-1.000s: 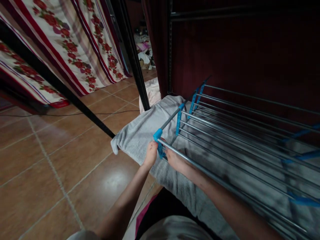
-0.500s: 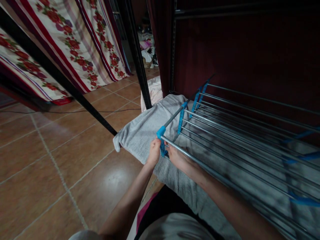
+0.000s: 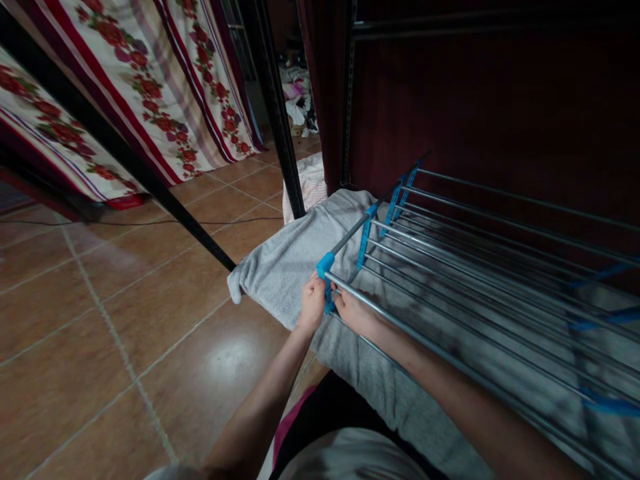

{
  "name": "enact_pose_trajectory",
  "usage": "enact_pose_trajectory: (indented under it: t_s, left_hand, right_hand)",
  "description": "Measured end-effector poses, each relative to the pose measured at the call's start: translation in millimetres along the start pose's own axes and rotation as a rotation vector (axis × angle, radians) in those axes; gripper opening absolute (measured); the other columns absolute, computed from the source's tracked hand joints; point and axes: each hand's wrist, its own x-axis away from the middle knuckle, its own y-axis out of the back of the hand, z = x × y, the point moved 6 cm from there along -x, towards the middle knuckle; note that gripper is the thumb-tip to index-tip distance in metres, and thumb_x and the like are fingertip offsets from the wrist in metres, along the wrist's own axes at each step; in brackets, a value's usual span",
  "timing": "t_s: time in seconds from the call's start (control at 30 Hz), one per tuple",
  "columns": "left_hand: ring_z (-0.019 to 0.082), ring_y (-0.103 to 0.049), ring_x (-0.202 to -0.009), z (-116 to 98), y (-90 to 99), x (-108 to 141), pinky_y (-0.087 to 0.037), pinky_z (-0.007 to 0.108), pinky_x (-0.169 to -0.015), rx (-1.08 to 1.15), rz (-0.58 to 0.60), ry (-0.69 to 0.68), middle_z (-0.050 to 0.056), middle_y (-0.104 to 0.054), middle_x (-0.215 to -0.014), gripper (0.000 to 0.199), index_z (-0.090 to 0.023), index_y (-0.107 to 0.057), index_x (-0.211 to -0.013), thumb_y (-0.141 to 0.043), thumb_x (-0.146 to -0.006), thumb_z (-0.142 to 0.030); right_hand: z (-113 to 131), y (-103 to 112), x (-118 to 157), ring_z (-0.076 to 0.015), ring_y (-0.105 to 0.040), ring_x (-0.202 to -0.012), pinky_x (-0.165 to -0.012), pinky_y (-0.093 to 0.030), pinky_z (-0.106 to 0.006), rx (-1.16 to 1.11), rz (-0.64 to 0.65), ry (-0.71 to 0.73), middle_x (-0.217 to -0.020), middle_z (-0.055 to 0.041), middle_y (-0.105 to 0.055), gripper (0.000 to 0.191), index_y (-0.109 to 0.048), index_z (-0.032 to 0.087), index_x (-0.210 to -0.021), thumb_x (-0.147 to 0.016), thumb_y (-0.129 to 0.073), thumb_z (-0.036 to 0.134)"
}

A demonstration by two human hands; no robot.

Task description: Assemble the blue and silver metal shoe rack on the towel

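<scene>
Drying rack (image 3: pixel 450 256), or what looks like one: thin metal rods joined by blue plastic parts, standing over the grey blanket (image 3: pixel 290 257) and running off to the right; whether its weight sits on the blanket can't be told. Likely light for its length and awkward more than heavy. Rods look stiff and smooth, so probably a bit slippery; plastic joints are likely the weaker spots and may flex or pop if twisted. Best hold is probably the side tube (image 3: pixel 350 234) or the long front rod (image 3: pixel 400 325) close to the blue corner piece (image 3: pixel 325 263), as the far end could swing. Both hands are at that near corner: left hand (image 3: pixel 313 301) looks closed on the blue end bracket (image 3: pixel 328 301) just under the corner, from the outer side; right hand (image 3: pixel 354 313) is on the inner side under the front rod, fingers curled toward the same bracket, tips partly hidden, so can't tell if it's clamped or just touching. Around it: dark red cloth (image 3: pixel 475 113) behind the rack, black post (image 3: pixel 277 107) near the blanket's far edge, slanted black bar (image 3: pixel 125 167) meeting the blanket's left corner. These would limit movement back and left. Floral curtain (image 3: pixel 160 93) further off, thin cable (image 3: pixel 200 221) across the tiled floor (image 3: pixel 165 320), pale cloth (image 3: pixel 306 187) just behind the post. Blanket is soft and bunched, could snag low parts.
</scene>
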Motion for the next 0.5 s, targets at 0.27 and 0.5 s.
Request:
enact_pose_trajectory:
  t_s: [0.27, 0.5]
  left_hand:
    - [0.015, -0.051, -0.068, -12.4, -9.7, 1.1, -0.044, 0.028, -0.07, 0.052, 0.038, -0.005, 0.003, -0.057, -0.071, 0.064, -0.018, -0.059, -0.071, -0.04, -0.077, -0.078]
    - [0.012, -0.044, -0.053, -13.7, -11.1, 2.1, -0.038, 0.026, -0.052, 0.044, 0.095, 0.034, 0.0, -0.051, -0.059, 0.065, -0.017, -0.053, -0.063, -0.037, -0.077, -0.079]
  right_hand:
    - [3.6, -12.0, -7.1, -0.0197, -0.065, -0.093, -0.079, -0.046, -0.027, -0.001, 0.133, 0.021, -0.105, -0.0108, -0.067, 0.034, -0.054, 0.018, -0.123, -0.1, -0.031, 0.027]
    - [-2.5, -34.0, -10.0, -0.0232, -0.065, -0.096, -0.079, -0.049, -0.031, 0.055, 0.183, 0.072, -0.107, -0.0132, -0.066, 0.04, -0.045, 0.016, -0.134, -0.097, -0.03, 0.019]
